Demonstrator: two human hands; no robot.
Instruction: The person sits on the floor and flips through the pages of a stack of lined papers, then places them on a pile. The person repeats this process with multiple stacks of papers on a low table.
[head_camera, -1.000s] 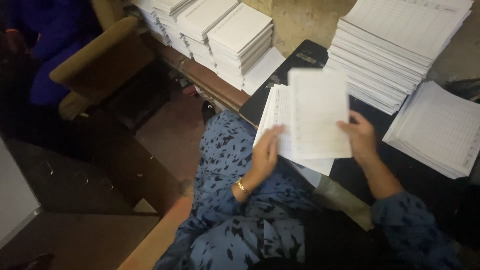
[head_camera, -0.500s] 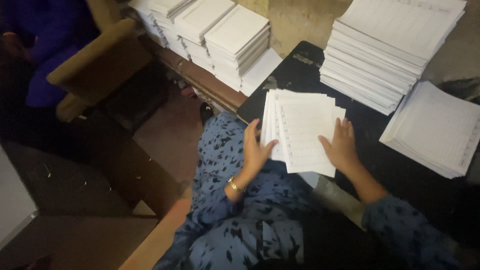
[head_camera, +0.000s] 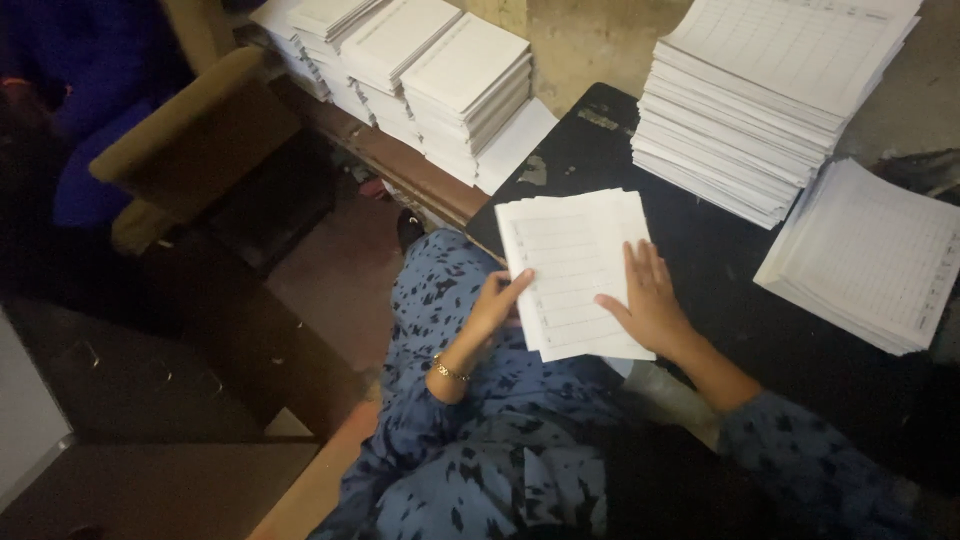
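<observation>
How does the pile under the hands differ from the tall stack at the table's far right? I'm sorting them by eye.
The pile under the hands is thin, its sheets fanned unevenly; the tall stack is many times thicker with squared edges. The right hand presses the pile and the left hand holds its edge; the tall stack stands untouched. Both are white ruled sheets on the dark table.

Black table (head_camera: 700, 270): ruled sheet bundle (head_camera: 575, 275); tall paper stack (head_camera: 770, 90); lower stack (head_camera: 870, 255) right.
</observation>
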